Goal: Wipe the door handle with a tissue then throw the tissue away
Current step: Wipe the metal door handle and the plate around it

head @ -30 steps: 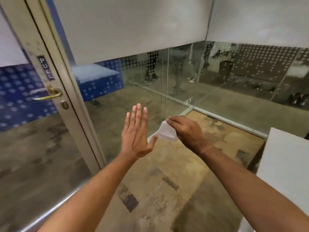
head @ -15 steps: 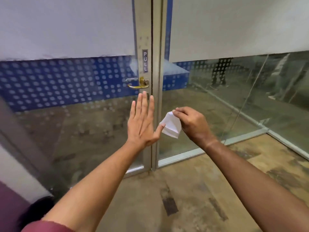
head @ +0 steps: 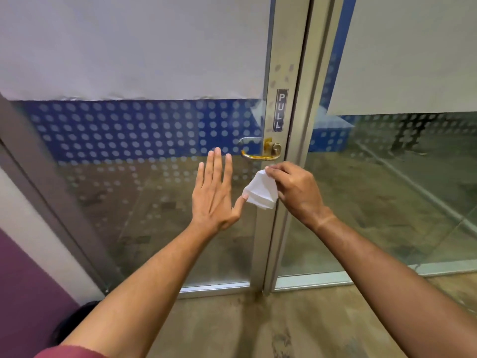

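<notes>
Just below the door handle point(head: 260, 153), now centred in view, the right hand point(head: 296, 192) pinches the tissue point(head: 259, 193); the left hand point(head: 215, 195) stays spread, so wiping seems imminent.

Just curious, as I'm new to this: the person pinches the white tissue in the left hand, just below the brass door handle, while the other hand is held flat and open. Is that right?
Not quite. The head view shows the tissue pinched in the right hand, just below the brass door handle. The left hand is the flat, open one.
</notes>
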Demonstrator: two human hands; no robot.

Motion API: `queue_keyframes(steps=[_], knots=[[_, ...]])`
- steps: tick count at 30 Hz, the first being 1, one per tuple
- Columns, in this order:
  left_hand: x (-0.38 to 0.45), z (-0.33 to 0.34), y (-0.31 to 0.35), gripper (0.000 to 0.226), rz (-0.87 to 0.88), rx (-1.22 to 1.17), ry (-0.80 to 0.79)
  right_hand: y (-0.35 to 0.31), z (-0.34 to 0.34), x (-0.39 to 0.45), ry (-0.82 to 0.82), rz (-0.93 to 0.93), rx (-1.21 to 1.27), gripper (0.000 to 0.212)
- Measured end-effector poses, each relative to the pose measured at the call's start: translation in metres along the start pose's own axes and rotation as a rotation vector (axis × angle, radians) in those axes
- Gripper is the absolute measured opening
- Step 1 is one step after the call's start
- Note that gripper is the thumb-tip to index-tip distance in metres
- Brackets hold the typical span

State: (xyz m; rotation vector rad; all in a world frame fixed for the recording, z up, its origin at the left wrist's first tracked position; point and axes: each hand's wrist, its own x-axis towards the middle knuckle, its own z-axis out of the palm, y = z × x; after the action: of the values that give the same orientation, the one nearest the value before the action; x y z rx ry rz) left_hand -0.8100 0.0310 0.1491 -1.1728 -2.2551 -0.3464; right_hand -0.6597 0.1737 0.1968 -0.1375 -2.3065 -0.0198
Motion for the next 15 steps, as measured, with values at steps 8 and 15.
queue_keyframes(steps=[8,15], knots=[[0.057,0.045,-0.024,0.096,-0.053,0.008,-0.054,0.042,0.056,0.057,-0.096,0.070,0.040,0.028],[0.105,0.087,-0.052,0.094,-0.014,-0.016,-0.051,0.065,0.104,0.103,-0.162,0.119,-0.004,0.032]])
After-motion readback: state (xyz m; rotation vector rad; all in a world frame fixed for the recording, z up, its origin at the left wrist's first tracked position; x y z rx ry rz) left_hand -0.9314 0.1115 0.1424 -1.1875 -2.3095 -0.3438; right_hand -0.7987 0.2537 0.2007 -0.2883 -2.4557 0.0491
